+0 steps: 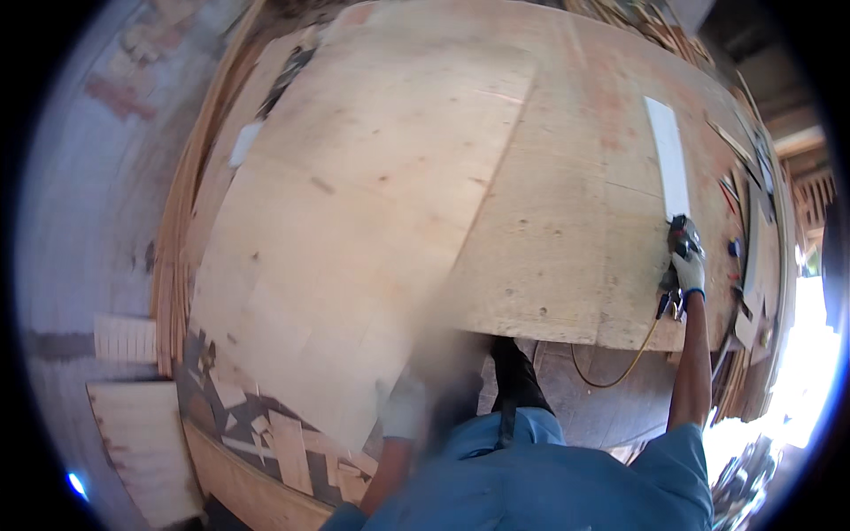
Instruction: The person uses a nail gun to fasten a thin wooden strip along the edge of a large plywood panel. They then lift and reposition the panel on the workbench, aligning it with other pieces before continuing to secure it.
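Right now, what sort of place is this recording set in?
Most likely a carpentry workshop: large plywood sheets cover a workbench, wood offcuts litter the floor, and the gloved right hand holds a hose-fed power tool.

Plywood sheet [354, 221] and white strip [668, 159] on workbench [567, 221]

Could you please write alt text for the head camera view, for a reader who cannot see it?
A person's gloved right hand grips a dark power tool at the end of a narrow white strip on a wide plywood workbench. The gloved left hand holds the edge of a large pale plywood sheet. Wood offcuts litter the floor.
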`<state>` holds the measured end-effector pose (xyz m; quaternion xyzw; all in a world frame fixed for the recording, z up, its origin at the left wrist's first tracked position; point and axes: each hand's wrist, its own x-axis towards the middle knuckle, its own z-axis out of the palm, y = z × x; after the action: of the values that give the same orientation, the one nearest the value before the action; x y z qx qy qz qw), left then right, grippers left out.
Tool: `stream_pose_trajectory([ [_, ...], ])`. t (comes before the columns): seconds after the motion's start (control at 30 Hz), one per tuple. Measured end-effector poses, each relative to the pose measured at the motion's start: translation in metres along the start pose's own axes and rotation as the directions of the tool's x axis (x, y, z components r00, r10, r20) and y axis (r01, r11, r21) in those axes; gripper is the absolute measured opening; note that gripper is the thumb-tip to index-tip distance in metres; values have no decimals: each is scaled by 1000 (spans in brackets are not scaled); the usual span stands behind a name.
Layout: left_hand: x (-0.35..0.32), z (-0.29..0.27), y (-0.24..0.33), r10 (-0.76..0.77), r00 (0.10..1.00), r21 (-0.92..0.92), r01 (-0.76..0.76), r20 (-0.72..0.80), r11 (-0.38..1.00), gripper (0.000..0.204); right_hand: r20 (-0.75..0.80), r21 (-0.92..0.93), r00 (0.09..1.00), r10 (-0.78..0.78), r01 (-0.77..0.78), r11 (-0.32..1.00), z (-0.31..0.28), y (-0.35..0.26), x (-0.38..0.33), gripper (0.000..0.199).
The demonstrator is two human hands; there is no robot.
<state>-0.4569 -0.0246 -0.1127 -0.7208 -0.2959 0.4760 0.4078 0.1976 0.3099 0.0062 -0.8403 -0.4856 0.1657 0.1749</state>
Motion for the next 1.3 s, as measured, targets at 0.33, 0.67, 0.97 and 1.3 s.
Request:
stream_pose_trajectory([
  [0.33,-132,0,-71,165,514,150,72,842,-986,32,10,-208,998,64,-60,976,16,-36,-65,84],
  [0.67,-158,95,44,180,350,335,-454,919,-826,34,-46,-269,992,-113,97,958,31,-1,-46,82],
  [0.97,-132,-58,73,-375,320,-492,535,870,-686,30,59,-113,945,-321,325,939,21,-28,-119,56],
  [1.3,-145,-81,14,-86,937,-858,271,339,-437,26,404,406,757,-514,355,842,149,2,-342,30],
])
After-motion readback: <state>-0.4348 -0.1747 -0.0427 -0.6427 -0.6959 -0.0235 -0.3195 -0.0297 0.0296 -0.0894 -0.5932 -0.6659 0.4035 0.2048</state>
